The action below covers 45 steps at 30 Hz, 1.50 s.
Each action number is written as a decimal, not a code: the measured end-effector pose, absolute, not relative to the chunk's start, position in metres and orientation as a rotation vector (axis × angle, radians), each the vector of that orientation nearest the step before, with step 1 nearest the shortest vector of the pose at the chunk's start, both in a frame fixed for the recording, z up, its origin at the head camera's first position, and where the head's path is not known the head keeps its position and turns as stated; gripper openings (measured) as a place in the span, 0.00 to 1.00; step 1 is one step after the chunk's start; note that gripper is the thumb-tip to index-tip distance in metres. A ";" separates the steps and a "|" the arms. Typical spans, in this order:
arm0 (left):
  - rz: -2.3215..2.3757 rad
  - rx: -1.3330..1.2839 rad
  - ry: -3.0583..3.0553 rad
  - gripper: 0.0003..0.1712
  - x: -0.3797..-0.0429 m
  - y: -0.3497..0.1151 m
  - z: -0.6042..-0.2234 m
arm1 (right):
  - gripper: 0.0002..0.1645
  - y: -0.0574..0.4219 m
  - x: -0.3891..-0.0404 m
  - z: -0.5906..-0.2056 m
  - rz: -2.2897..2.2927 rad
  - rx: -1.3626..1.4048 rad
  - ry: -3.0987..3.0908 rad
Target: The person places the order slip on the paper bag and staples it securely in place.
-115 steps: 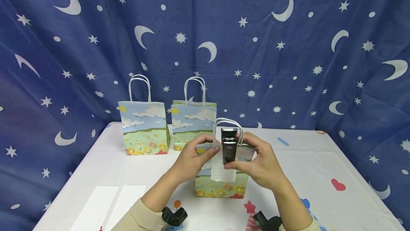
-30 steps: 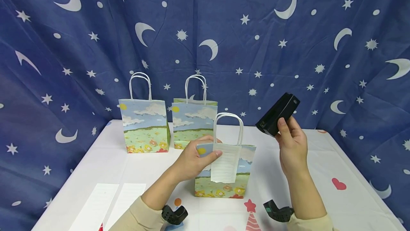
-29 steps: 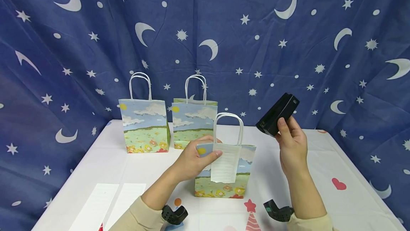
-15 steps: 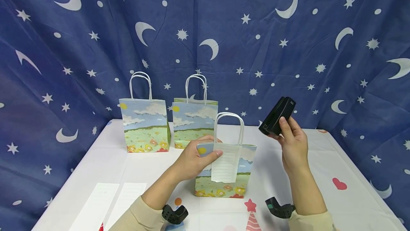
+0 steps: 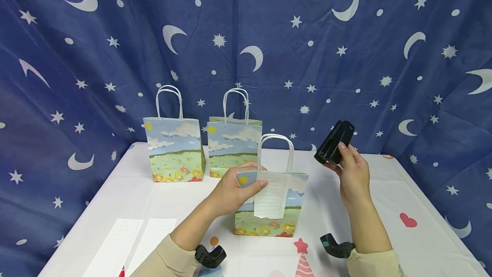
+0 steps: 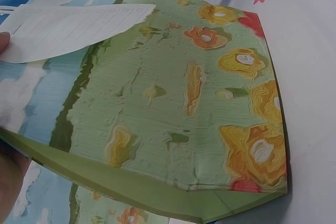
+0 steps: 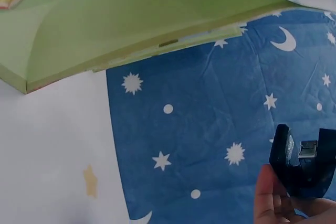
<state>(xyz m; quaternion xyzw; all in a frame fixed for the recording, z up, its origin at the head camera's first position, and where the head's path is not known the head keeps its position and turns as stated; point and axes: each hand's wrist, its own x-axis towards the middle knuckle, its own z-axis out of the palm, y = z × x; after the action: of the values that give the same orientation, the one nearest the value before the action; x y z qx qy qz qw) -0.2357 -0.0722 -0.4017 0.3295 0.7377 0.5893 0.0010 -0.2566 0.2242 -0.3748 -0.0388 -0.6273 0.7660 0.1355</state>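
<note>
The likely light, crushable bag [image 5: 270,225] is pinched near its rim, the best hold, by the left hand [image 5: 235,190]. The probably rigid stapler [image 5: 333,144] is gripped by the right hand [image 5: 354,174].

Front bag [image 5: 269,227]: nearest the person, its upper left corner in the left hand [image 5: 232,189].
Note [image 5: 270,199]: against the front bag's front, under the left hand's thumb.
Stapler [image 5: 334,144]: in the right hand [image 5: 352,170], right of the front bag.
Right rear bag [image 5: 230,145]: on the table [image 5: 392,187], behind and left of the front bag.
Left rear bag [image 5: 174,151]: just left of that.
Paper strips [image 5: 115,243]: on the table's near left, side by side.
Curtain [image 5: 269,12]: behind the table.
</note>
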 end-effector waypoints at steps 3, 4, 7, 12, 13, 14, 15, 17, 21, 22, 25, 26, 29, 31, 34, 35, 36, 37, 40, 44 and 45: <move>1.855 1.036 2.316 0.04 -0.236 -0.072 -0.402 | 0.34 0.227 -0.258 -0.378 2.274 -0.157 -1.788; 1.856 1.032 2.317 0.04 -0.235 -0.072 -0.402 | 0.33 0.228 -0.258 -0.378 2.286 -0.174 -1.785; 1.858 1.043 2.315 0.05 -0.235 -0.072 -0.402 | 0.32 0.230 -0.259 -0.380 2.322 -0.202 -1.749; 1.850 1.020 2.323 0.04 -0.235 -0.072 -0.401 | 0.34 0.233 -0.262 -0.383 2.337 -0.219 -1.742; 1.846 1.009 2.329 0.04 -0.234 -0.072 -0.400 | 0.35 0.233 -0.262 -0.384 2.332 -0.225 -1.756; 1.842 0.991 2.334 0.05 -0.234 -0.073 -0.400 | 0.36 0.234 -0.263 -0.384 2.324 -0.232 -1.777; 1.840 0.985 2.336 0.05 -0.234 -0.072 -0.400 | 0.38 0.235 -0.264 -0.384 2.320 -0.242 -1.796; 1.838 0.962 2.340 0.05 -0.234 -0.073 -0.399 | 0.41 0.236 -0.266 -0.386 2.291 -0.278 -1.855; 1.836 0.967 2.346 0.05 -0.234 -0.072 -0.399 | 0.42 0.240 -0.270 -0.389 2.151 -0.379 -2.039; 1.834 0.966 2.349 0.05 -0.234 -0.073 -0.399 | 0.42 0.241 -0.271 -0.391 2.110 -0.401 -2.090; 1.826 0.973 2.357 0.05 -0.234 -0.072 -0.400 | 0.43 0.244 -0.273 -0.394 2.014 -0.433 -2.222; 1.823 0.962 2.358 0.05 -0.234 -0.073 -0.400 | 0.43 0.245 -0.274 -0.396 1.988 -0.437 -2.258; 1.815 0.933 2.348 0.06 -0.234 -0.073 -0.400 | 0.43 0.249 -0.275 -0.399 1.933 -0.425 -2.349; 1.811 0.911 2.338 0.07 -0.233 -0.073 -0.400 | 0.43 0.251 -0.275 -0.402 1.891 -0.410 -2.402; 1.813 0.891 2.325 0.08 -0.233 -0.074 -0.399 | 0.42 0.253 -0.275 -0.405 1.826 -0.390 -2.465; 1.812 0.879 2.327 0.08 -0.232 -0.074 -0.399 | 0.41 0.254 -0.275 -0.406 1.805 -0.391 -2.482; 1.810 0.862 2.331 0.09 -0.232 -0.074 -0.399 | 0.41 0.254 -0.275 -0.407 1.773 -0.395 -2.501; 1.809 0.858 2.332 0.10 -0.232 -0.075 -0.399 | 0.41 0.254 -0.275 -0.408 1.744 -0.398 -2.518; 1.805 0.853 2.341 0.09 -0.232 -0.075 -0.398 | 0.42 0.254 -0.276 -0.411 1.655 -0.422 -2.585; 1.800 0.894 2.346 0.08 -0.233 -0.074 -0.398 | 0.42 0.255 -0.277 -0.417 1.570 -0.449 -2.673; 1.800 0.903 2.345 0.08 -0.233 -0.074 -0.398 | 0.42 0.256 -0.277 -0.419 1.549 -0.453 -2.691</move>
<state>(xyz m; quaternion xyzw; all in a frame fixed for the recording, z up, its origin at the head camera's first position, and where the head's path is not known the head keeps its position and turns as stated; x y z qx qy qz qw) -0.2326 -0.0744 -0.3975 0.2919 0.7584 0.5822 0.0251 -0.2773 0.2558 -0.4188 -0.1445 -0.8576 0.4935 0.0018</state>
